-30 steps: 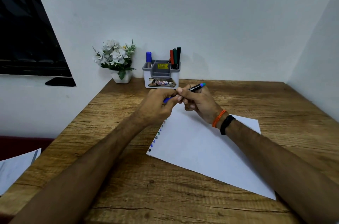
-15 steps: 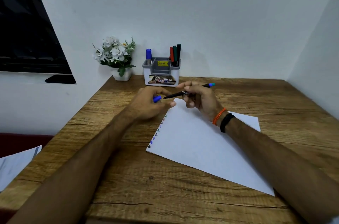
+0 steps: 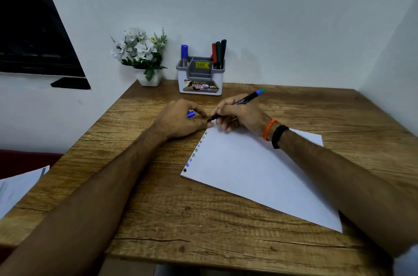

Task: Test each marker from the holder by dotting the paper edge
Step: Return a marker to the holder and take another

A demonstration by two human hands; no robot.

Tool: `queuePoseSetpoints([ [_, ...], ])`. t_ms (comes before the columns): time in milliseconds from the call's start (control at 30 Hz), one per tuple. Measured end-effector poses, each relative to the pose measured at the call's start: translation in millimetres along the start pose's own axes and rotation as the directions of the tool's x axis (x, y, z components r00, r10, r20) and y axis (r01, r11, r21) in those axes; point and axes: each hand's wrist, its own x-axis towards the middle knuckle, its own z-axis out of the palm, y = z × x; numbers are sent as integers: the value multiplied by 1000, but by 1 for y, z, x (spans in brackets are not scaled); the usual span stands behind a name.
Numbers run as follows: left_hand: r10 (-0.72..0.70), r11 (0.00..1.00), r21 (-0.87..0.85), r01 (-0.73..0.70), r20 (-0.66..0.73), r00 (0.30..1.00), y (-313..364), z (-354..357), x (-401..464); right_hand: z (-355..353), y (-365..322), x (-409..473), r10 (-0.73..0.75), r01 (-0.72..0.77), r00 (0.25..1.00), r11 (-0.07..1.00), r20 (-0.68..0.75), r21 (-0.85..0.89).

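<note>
- My right hand has its fingers clamped round an uncapped marker, the tip pointing down and left at the far corner of the paper, the blue-green tail sticking up toward the far right.
- I can't tell whether the tip is touching the sheet or just above it; it sits right beside my left fingertips.
- My left hand rests on the bench just off the paper's far left corner, fingers curled round the blue cap.
- A row of dots in several colours runs up the paper's left edge, from the near corner almost to the marker tip. So I judge that several tests are already done, and this one lands at the far end of the row.
- The holder stands at the far edge of the bench against the wall, with a blue marker in its left slot and red, green and black ones in the right slot.
- I can't say which of those four have been tested already.
- Left for this marker, as I read it: make the dot, recap, put it back in the holder.
</note>
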Motion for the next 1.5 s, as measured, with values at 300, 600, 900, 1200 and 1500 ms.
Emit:
queuePoseSetpoints([
  [300, 0, 1000, -8, 0, 45, 999, 0, -2, 2, 4, 10, 1, -39, 39, 999, 993, -1, -109],
  [600, -4, 999, -41, 6, 64, 998, 1, -4, 1, 4, 10, -1, -46, 45, 999, 984, 1, -170],
  [900, -15, 998, -57, 20, 77, 997, 6, -6, -2, 5, 9, -3, -43, 47, 999, 982, 25, -184],
  [1200, -15, 998, -51, 20, 81, 997, 7, -6, -2, 5, 9, -2, -47, 57, 998, 971, 47, -232],
  [1500, -23, 998, -61, 28, 78, 997, 6, -4, -1, 5, 11, -2, -42, 44, 999, 977, 13, -208],
])
